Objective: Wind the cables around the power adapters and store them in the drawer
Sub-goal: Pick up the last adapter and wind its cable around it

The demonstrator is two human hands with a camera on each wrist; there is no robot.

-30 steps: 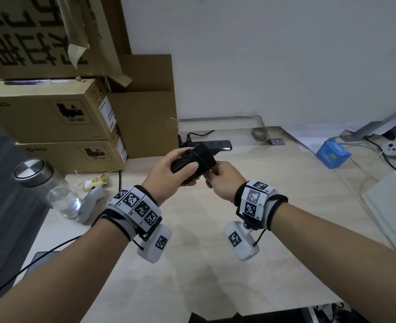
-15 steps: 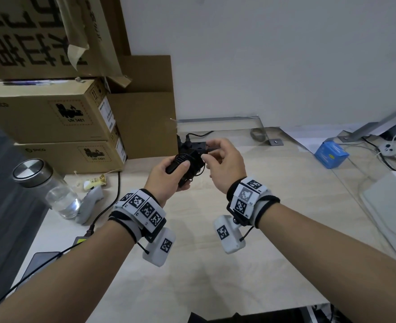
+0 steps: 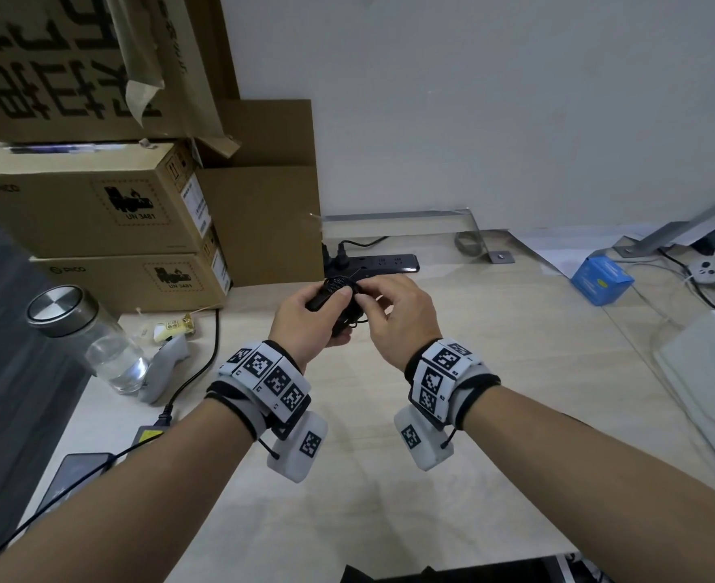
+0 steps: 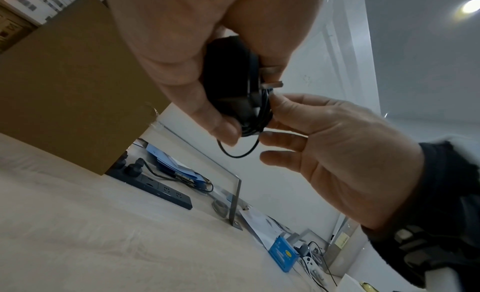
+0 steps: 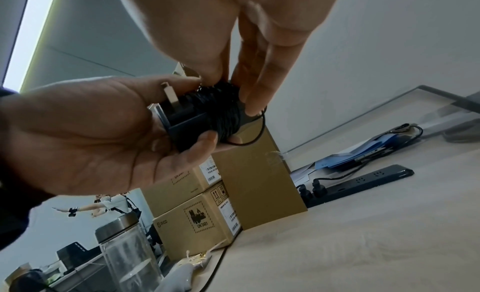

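Left hand (image 3: 305, 317) grip hides most of the cable-wound adapter (image 3: 334, 293).

Head camera looks down over desk (image 3: 494, 372), hands at 12 o'clock, mid-distance. Both wrist cameras tilt upward from below, very close. All share power adapter (image 3: 339, 296), power strip (image 3: 385, 263).

An office desk pushed against a plain white wall, half storeroom.

Stacked cardboard shipping boxes (image 3: 95, 212) with battery-hazard labels crowd the left end of the pale wood-grain desk (image 3: 494, 372). A black power strip (image 3: 377, 263) with plugs in it lies by the wall, papers (image 3: 545, 254) and a small blue box (image 3: 602, 279) sit further right, and a steel-capped glass bottle (image 3: 91, 342) stands near the edge. A clear divider panel (image 3: 398, 225) on metal brackets rises at the back.
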